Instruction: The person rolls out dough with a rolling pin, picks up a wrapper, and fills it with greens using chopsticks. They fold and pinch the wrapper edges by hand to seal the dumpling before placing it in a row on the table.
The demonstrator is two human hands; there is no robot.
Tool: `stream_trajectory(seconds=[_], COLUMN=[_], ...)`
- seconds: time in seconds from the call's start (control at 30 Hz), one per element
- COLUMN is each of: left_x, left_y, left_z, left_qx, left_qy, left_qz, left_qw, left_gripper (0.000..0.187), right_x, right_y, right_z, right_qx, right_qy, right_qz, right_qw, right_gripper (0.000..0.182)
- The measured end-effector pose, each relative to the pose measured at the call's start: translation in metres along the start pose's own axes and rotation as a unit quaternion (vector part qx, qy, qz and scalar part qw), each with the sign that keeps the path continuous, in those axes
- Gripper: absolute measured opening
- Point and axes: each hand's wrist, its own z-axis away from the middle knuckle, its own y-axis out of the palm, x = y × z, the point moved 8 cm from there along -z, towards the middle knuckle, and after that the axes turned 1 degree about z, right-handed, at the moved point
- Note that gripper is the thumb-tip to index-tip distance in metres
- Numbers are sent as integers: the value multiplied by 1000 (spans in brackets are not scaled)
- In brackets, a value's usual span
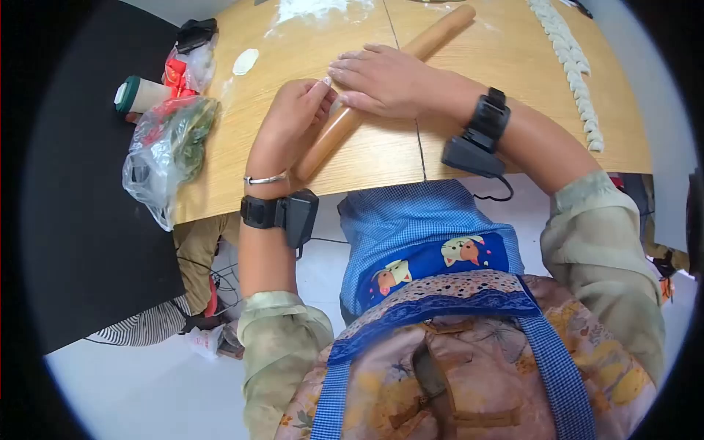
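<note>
A long wooden rolling pin (330, 139) lies diagonally across the table. Flat over its middle rests my right hand (385, 79), its palm on the pin and its floury fingers stretched to the left. Beside the pin my left hand (301, 110) is closed, thumb and fingertips pinched near the right fingers. A little white shows at that pinch, but what it holds is hidden by the hands. Left of my hands lies a flat round dough wrapper (246, 61). White flour (315, 7) is scattered at the far edge.
A long row of shaped dumplings (570, 62) runs along the table's right side. At the left edge are a clear plastic bag of greens (176, 147), a cup with a green rim (143, 94) and red packaging (178, 73). A seam crosses the wooden table (506, 139).
</note>
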Motion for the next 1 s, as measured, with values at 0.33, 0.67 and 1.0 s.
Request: stream_trajectory(seconds=[0.33,0.67,1.0], left_x=[3,-8,-12], left_y=[-2,4,9], left_z=[-5,9,29], left_qx=[39,-42,-45], left_qy=[14,99,87], left_qz=[-58,-123,206], left_qw=[997,987,974], left_gripper=[31,12,8], right_x=[4,25,22], right_y=[-9,-14,-13], right_z=[11,96,96], right_qx=[-165,-109,-114], right_qy=[-22,-9,16], right_qz=[7,-3,13], right_qw=[986,994,993], right_gripper=[54,64,63])
